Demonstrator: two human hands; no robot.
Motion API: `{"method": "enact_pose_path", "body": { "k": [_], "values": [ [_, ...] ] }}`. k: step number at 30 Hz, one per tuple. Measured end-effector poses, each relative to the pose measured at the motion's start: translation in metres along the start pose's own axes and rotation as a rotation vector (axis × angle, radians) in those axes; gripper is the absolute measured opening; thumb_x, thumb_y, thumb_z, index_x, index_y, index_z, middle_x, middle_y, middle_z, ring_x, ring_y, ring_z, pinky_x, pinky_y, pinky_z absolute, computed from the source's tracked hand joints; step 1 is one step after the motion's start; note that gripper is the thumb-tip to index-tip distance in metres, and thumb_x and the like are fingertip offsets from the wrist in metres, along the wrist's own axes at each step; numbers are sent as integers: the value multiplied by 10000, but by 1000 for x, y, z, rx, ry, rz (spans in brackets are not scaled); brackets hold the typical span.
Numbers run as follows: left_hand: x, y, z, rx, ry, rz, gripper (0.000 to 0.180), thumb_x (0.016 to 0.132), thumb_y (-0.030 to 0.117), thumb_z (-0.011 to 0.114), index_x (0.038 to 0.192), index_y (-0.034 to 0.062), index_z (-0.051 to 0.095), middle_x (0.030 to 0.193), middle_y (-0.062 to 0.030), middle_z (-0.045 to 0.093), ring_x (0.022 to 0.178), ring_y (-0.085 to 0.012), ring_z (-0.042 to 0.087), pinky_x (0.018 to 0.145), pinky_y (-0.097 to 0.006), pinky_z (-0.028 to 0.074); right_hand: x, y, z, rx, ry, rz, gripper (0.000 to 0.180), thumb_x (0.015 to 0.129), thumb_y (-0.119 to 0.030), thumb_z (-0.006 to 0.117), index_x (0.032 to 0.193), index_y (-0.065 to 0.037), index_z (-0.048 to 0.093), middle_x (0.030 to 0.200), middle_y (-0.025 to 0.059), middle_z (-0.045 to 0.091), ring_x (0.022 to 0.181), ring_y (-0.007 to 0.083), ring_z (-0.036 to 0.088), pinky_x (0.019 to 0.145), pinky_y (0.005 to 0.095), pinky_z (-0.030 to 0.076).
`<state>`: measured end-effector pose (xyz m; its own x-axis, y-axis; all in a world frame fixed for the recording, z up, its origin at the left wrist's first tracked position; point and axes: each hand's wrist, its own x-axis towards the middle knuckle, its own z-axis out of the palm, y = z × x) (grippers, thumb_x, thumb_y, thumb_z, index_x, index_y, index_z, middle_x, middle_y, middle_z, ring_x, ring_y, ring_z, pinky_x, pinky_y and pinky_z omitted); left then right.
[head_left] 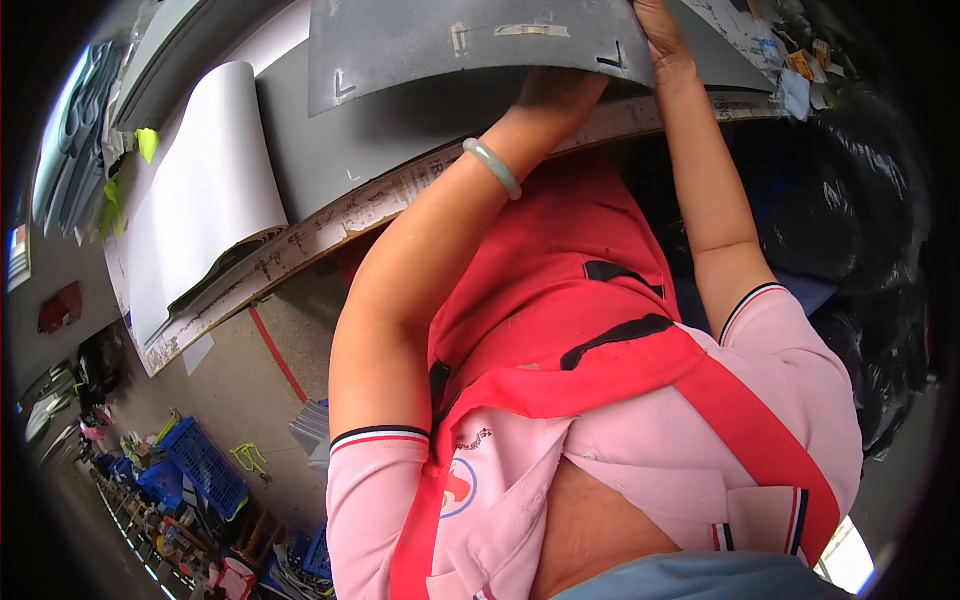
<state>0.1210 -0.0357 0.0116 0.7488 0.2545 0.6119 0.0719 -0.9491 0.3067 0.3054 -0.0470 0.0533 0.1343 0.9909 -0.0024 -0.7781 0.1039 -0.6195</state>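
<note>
A person in a pink shirt and red apron leans over a counter [300, 240] and works with a big grey sheet [440, 45] that curves up at its near edge. The right hand [660, 40] rests on top of the sheet near its right edge, close to a small black corner mark [615, 58]. The fingers lie flat on it, so this grip looks like a press and not a pinch. The left hand [560, 90] goes under the lifted edge of the sheet, and the sheet hides the fingers, so I cannot tell if that hand is open or closed. A pale green bangle [493, 166] sits on the left wrist. The sheet lies on a grey layer on the counter, and a white sheet [205, 190] lies to the left, well apart from the hands. It looks like the step in hand is lifting or sliding the grey sheet. The next move would need both hands to hold it steady, because it bends easily. Blue crates [205, 465] stand on the floor far below.
</note>
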Motion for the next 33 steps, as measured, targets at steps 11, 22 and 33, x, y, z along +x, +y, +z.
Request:
{"method": "enact_pose_path", "body": {
  "k": [11,22,33],
  "values": [
    [-27,-81,-149,-378,474,-601,285,991,227,657,1121,-22,700,965,-124,729,867,-218,645,792,-371,520,-61,-16,16,137,-25,39,470,997,-355,674,1308,-6,627,1256,162,701,1175,259,684,1014,425,582],
    [-287,-260,-470,-46,1229,-1446,227,889,95,742,1074,-24,686,981,-117,737,806,-248,727,640,-382,595,-56,-5,-18,-35,255,17,530,1022,-361,646,1425,-34,538,1375,144,621,1232,260,625,1044,417,541],
    [-442,-246,-494,763,415,-1989,607,841,405,778,1213,-65,681,1303,-291,640,1194,-398,643,1042,-462,505,-22,21,27,-284,223,145,473,1038,-324,626,1406,-34,562,1314,129,660,1160,228,671,1031,376,558]
  ]
}}
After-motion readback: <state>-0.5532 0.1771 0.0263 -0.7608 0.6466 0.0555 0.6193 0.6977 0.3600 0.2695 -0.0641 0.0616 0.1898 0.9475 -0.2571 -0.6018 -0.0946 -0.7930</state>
